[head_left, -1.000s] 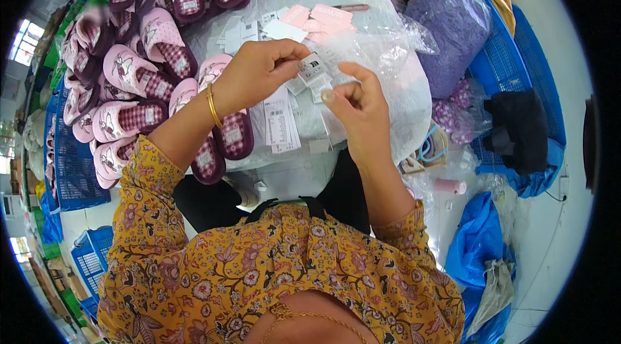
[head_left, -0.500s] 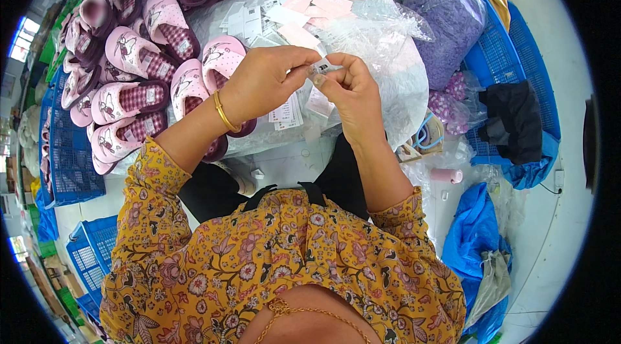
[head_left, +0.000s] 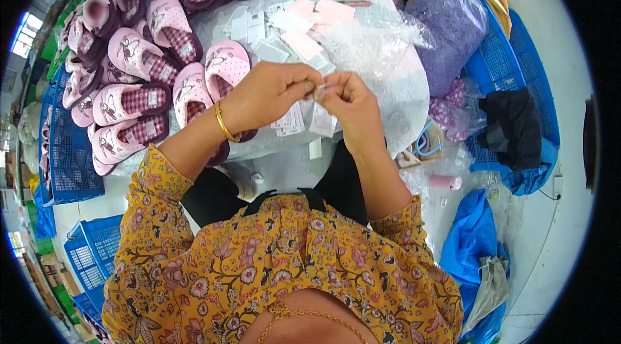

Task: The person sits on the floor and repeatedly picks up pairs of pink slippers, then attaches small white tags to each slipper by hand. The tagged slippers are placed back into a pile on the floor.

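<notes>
Left hand [head_left: 268,95]: thumb and forefinger pinched at the tips. Right hand [head_left: 351,101]: the same, fingers curled in, the two sets of fingertips nearly meeting. Between them a small white label [head_left: 321,88] is gripped, mostly covered by the fingers, so its print cannot be read and how firmly it is pinched by each side cannot be told. It is held up over the near part of the bench [head_left: 404,114].

Change: a second ago the label was held in the left hand alone, printed face showing, with the right hand apart. The right hand has since been brought in, and the label is now worked from both sides – its face is hidden. Fine fingertip handling is judged to be under way; the label has not been set on anything.

Just below the hands, a white slip [head_left: 322,122] and a stack of printed tags [head_left: 290,123] are seen at the near edge. Beyond, white cards [head_left: 257,26] are spread, with pink cards [head_left: 335,10] partly overlapping them and a red pen-like tool [head_left: 354,3] behind. To the left, pink slippers [head_left: 169,19] with checked insoles are piled, many with a white sticker on the insole. To the right – a clear bag of purple material [head_left: 446,30], near a blue basket [head_left: 508,63].
</notes>
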The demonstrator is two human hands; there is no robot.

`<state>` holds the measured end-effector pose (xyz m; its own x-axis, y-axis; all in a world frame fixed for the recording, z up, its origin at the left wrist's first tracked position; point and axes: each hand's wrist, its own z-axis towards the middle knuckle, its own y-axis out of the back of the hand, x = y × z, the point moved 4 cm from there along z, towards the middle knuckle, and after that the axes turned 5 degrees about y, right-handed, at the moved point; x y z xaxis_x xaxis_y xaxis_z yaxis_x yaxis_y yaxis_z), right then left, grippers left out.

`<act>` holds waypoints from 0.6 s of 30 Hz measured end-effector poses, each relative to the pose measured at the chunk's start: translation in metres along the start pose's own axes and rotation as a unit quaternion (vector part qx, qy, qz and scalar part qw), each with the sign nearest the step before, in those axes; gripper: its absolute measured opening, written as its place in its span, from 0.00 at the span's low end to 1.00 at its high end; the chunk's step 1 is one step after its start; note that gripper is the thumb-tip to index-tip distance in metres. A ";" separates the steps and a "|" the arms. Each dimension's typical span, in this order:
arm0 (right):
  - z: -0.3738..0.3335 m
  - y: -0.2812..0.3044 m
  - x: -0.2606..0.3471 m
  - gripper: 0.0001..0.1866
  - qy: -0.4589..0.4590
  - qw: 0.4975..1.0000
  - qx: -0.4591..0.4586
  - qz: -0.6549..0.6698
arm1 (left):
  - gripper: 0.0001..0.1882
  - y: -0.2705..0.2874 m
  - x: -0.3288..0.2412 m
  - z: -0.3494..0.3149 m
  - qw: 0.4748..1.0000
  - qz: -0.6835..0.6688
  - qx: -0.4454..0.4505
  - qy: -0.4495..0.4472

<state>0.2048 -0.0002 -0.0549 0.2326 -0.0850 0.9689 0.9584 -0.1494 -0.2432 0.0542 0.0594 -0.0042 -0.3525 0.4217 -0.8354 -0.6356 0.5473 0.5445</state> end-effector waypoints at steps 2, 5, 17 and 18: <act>-0.004 0.003 -0.003 0.11 -0.014 1.000 0.012 -0.015 | 0.08 -0.001 0.011 0.000 0.995 -0.080 0.043 0.052; -0.010 0.005 -0.005 0.11 -0.035 0.999 0.031 -0.012 | 0.06 -0.005 0.011 -0.002 0.988 -0.093 0.103 0.062; -0.038 0.012 0.021 0.15 0.119 0.946 0.017 -0.300 | 0.05 -0.002 -0.013 -0.013 0.981 0.141 0.072 -0.115; -0.040 0.011 0.023 0.15 0.107 0.951 0.028 -0.288 | 0.05 -0.002 -0.021 -0.018 0.977 0.165 0.066 -0.118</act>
<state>0.2141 -0.0429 -0.0375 -0.3666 -0.2040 0.9077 0.9255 -0.1802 0.3332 0.0505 0.0370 0.0111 -0.3449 0.7371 -0.5812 -0.4154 0.4354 0.7987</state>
